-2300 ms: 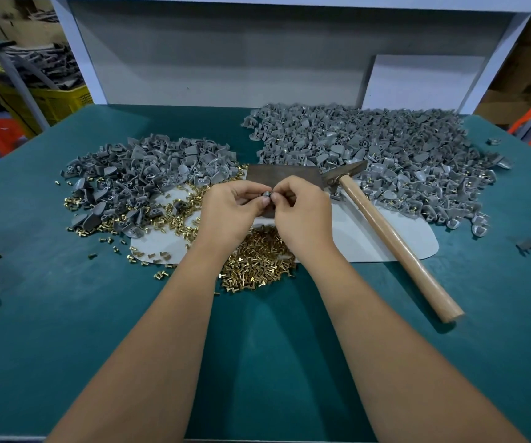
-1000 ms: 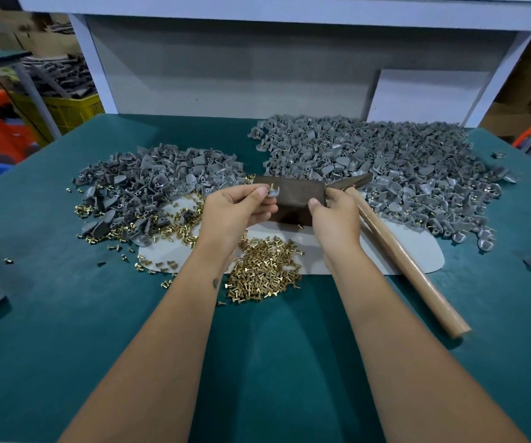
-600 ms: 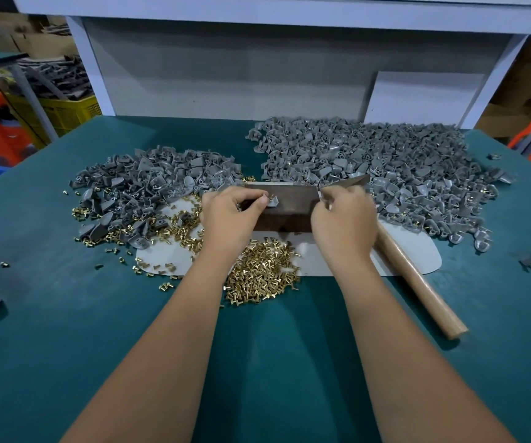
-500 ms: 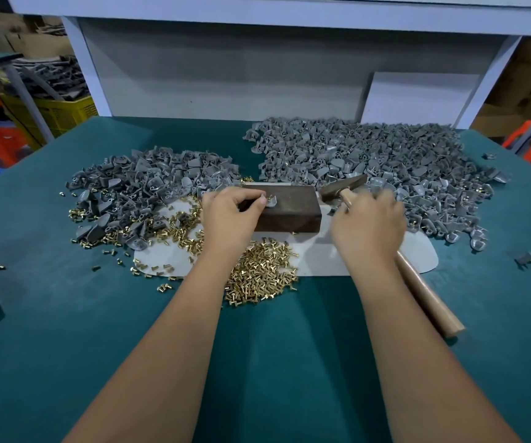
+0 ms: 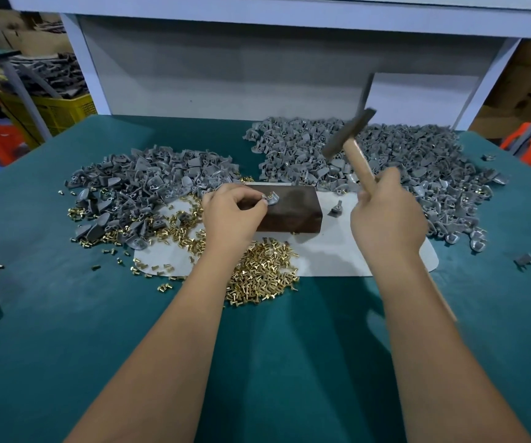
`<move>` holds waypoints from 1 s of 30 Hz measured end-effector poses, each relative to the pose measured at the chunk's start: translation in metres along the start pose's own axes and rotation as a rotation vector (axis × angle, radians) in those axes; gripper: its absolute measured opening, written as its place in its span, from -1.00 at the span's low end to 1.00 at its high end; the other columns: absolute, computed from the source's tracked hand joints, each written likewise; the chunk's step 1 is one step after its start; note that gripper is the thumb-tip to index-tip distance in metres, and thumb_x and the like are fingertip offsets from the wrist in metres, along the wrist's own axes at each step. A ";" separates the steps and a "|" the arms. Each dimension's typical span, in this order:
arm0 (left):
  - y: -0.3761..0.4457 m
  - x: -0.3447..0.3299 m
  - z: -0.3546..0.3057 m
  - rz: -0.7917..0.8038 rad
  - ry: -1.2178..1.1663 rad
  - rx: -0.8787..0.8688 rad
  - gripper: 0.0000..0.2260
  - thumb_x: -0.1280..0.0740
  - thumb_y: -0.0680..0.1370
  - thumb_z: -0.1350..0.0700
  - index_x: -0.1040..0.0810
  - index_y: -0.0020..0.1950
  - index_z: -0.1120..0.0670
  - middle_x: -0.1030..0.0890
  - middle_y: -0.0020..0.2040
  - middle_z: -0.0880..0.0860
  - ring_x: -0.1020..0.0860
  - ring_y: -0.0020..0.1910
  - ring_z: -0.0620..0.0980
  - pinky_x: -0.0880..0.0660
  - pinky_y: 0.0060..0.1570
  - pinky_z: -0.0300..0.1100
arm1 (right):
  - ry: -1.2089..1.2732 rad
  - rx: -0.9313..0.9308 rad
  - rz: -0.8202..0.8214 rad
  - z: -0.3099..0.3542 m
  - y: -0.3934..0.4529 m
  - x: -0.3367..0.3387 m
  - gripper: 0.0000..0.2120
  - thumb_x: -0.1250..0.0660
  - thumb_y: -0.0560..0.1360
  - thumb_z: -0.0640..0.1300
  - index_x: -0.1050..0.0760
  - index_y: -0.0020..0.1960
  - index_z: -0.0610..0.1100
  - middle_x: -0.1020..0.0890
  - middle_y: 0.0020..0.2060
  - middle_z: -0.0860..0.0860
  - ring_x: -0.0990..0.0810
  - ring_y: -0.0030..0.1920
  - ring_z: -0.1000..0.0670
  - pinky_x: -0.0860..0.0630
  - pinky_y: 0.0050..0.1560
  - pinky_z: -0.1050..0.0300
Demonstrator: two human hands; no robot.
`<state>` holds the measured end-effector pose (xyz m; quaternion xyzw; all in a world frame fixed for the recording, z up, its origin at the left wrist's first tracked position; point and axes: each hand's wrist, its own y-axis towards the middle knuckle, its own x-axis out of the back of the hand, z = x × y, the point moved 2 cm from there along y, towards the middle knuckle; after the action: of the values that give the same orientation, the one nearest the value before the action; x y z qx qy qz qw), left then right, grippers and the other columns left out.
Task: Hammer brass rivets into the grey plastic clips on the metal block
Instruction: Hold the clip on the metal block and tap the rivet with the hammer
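A dark brown metal block (image 5: 293,209) lies on a white mat (image 5: 337,257) in the middle of the green table. My left hand (image 5: 230,215) pinches a grey plastic clip (image 5: 273,199) with a brass rivet in it on the block's top left. My right hand (image 5: 385,212) grips the wooden handle of a hammer (image 5: 358,161). The hammer's head (image 5: 348,134) is raised above and to the right of the block, blurred by motion.
A heap of brass rivets (image 5: 261,273) lies just in front of the block. Grey clips mixed with rivets are piled at the left (image 5: 142,193), and a larger clip pile (image 5: 401,164) spreads at the back right. A single clip (image 5: 336,211) lies right of the block.
My right hand left the clip, took the hammer handle and lifted the hammer off the table. My left hand set the clip on the block and keeps holding it.
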<state>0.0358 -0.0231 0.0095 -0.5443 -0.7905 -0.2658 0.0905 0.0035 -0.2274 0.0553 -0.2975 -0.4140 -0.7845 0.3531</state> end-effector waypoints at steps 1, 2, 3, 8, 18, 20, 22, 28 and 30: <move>0.000 0.000 0.000 -0.002 0.008 -0.003 -0.92 -0.43 0.50 0.06 -0.62 -0.13 -0.15 -0.48 -0.02 -0.21 -0.25 0.16 -0.08 -0.18 0.09 -0.21 | 0.051 0.044 0.010 0.003 -0.001 0.005 -0.84 -0.21 0.59 -0.03 -0.36 0.13 -0.06 -0.58 -0.19 -0.06 -0.42 -0.29 -0.13 -0.21 -0.38 0.11; -0.001 0.000 0.000 -0.004 0.025 -0.014 -0.93 -0.43 0.50 0.06 -0.64 -0.11 -0.13 -0.49 -0.01 -0.20 -0.26 0.16 -0.07 -0.18 0.09 -0.20 | 0.085 0.085 0.044 0.007 -0.002 0.012 -0.80 -0.21 0.59 0.02 -0.40 0.20 0.05 -0.60 -0.16 -0.03 -0.43 -0.25 -0.11 -0.26 -0.32 0.10; -0.001 0.000 0.000 -0.007 0.046 -0.030 -0.95 -0.42 0.51 0.06 -0.66 -0.08 -0.11 -0.50 0.00 -0.20 -0.27 0.17 -0.05 -0.19 0.09 -0.20 | 0.096 0.121 0.091 0.012 -0.005 0.018 -0.73 -0.21 0.59 0.06 -0.39 0.28 0.16 -0.62 -0.10 0.01 -0.46 -0.21 -0.10 -0.29 -0.26 0.09; -0.003 -0.001 -0.001 -0.042 0.051 -0.022 -0.91 -0.43 0.51 0.05 -0.71 -0.02 -0.04 -0.52 -0.02 -0.26 -0.31 0.31 0.01 -0.25 0.33 -0.08 | -0.075 0.285 0.160 0.035 -0.010 0.035 -0.60 -0.18 0.59 0.11 -0.23 0.38 0.40 -0.65 0.03 0.04 -0.60 -0.01 -0.15 -0.33 -0.24 0.08; -0.003 -0.001 -0.003 -0.041 0.034 0.097 -0.88 -0.44 0.50 0.01 -0.71 0.01 -0.08 -0.60 0.24 -0.01 -0.30 0.46 -0.03 -0.19 0.43 0.04 | -0.237 0.419 0.075 0.044 -0.021 0.027 -0.57 -0.17 0.60 0.06 -0.20 0.41 0.37 -0.56 -0.27 0.00 -0.53 -0.28 -0.12 -0.20 -0.39 0.15; -0.004 -0.002 -0.002 -0.054 0.008 0.109 -0.90 -0.45 0.50 0.02 -0.72 -0.01 -0.08 -0.61 0.25 0.01 -0.32 0.45 -0.02 -0.19 0.40 0.05 | -0.178 0.361 -0.027 0.045 -0.022 0.033 -0.57 -0.20 0.58 0.04 -0.23 0.40 0.35 -0.42 -0.35 0.03 -0.42 -0.38 -0.09 -0.16 -0.44 0.18; -0.004 -0.002 -0.002 -0.059 -0.001 0.103 -0.90 -0.46 0.49 0.03 -0.72 -0.01 -0.07 -0.62 0.23 -0.03 -0.32 0.45 -0.01 -0.21 0.42 0.07 | -0.202 0.385 0.053 0.042 -0.023 0.027 -0.56 -0.19 0.58 0.03 -0.22 0.39 0.36 -0.50 -0.30 0.03 -0.53 -0.29 -0.14 -0.24 -0.39 0.15; -0.004 -0.003 -0.002 -0.072 -0.024 0.135 -0.91 -0.48 0.48 0.04 -0.73 -0.04 -0.06 -0.61 0.17 -0.14 -0.34 0.44 -0.02 -0.24 0.42 0.16 | -0.168 0.323 0.064 0.038 -0.026 0.024 -0.56 -0.15 0.60 0.05 -0.17 0.41 0.37 -0.51 -0.30 -0.02 -0.48 -0.33 -0.13 -0.18 -0.44 0.18; -0.005 -0.003 -0.002 -0.078 -0.031 0.114 -0.92 -0.49 0.47 0.04 -0.73 -0.05 -0.06 -0.54 0.04 -0.28 -0.35 0.44 -0.01 -0.23 0.42 0.15 | -0.205 0.369 0.080 0.037 -0.029 0.019 -0.56 -0.15 0.60 0.06 -0.16 0.41 0.37 -0.49 -0.31 -0.02 -0.47 -0.34 -0.13 -0.17 -0.44 0.18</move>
<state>0.0323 -0.0276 0.0079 -0.5112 -0.8262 -0.2150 0.0987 -0.0245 -0.1893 0.0748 -0.3223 -0.5722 -0.6464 0.3883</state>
